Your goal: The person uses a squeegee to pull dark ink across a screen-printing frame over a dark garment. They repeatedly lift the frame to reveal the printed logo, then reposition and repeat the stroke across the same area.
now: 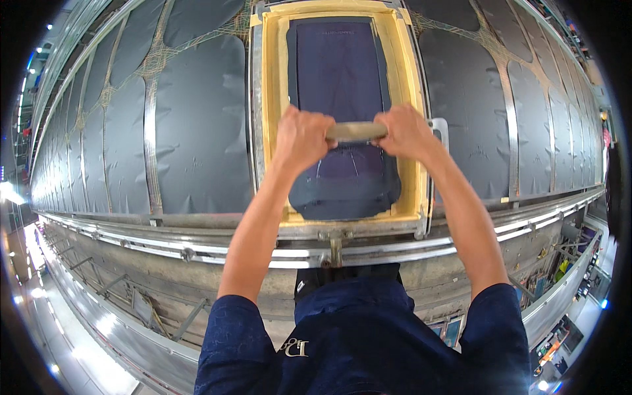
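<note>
left hand (301,139): fist tight on the squeegee (356,131)
right hand (407,131): same bar, clenched
risk: uneven pressure — ink streaks under the screen frame (271,99)

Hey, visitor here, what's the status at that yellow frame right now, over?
Left hand and right hand both shut on squeegee handle. Squeegee mid-screen inside yellow frame, over dark ink. Nothing in the way.

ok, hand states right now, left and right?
Left hand: closed on the squeegee handle, at its left end.
Right hand: closed on the same handle's right end.
</note>
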Motion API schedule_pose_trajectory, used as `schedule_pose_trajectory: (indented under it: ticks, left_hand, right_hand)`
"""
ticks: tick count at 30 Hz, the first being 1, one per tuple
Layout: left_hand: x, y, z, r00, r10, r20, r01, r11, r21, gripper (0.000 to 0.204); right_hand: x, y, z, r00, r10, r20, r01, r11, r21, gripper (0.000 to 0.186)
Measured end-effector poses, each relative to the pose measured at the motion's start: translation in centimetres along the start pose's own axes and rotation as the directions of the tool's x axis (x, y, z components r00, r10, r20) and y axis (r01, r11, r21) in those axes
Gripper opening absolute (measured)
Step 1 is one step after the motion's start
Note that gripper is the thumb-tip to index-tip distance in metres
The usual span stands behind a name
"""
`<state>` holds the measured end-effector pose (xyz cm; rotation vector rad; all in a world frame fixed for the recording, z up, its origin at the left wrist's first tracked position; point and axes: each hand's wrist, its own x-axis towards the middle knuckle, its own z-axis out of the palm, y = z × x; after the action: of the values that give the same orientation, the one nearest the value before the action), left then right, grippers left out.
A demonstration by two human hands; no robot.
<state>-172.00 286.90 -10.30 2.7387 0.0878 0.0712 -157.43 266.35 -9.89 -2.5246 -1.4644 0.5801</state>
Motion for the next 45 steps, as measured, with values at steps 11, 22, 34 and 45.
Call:
schedule_pose_trajectory:
  ticks: [11,22,34,45]
  left_hand:
    - [-11.8,5.5,2.4,0.993,-0.021,-0.113,0.025,0.999,0.039,0.023]
    - [-13.5,4.4,1.4,0.985,-0.007,-0.173,0.010,1.000,0.019,0.017]
    - [-25.3,-16.0,-8.3,0.985,-0.075,-0.153,0.078,0.997,0.014,0.028]
    - [-34.3,-20.8,-11.9,0.983,0.068,-0.173,-0.048,0.992,0.121,0.025]
  right_hand:
    - [-8.3,-0.3,-0.1,0.863,0.295,-0.410,-0.136,0.917,0.374,0.048]
    - [-5.9,7.0,2.0,0.569,0.676,-0.468,-0.449,0.732,0.512,0.035]
    - [7.1,-16.3,8.0,0.566,0.693,-0.446,-0.211,0.645,0.734,0.026]
    - [12.2,-24.0,11.1,0.555,0.727,-0.404,-0.197,0.586,0.786,0.027]
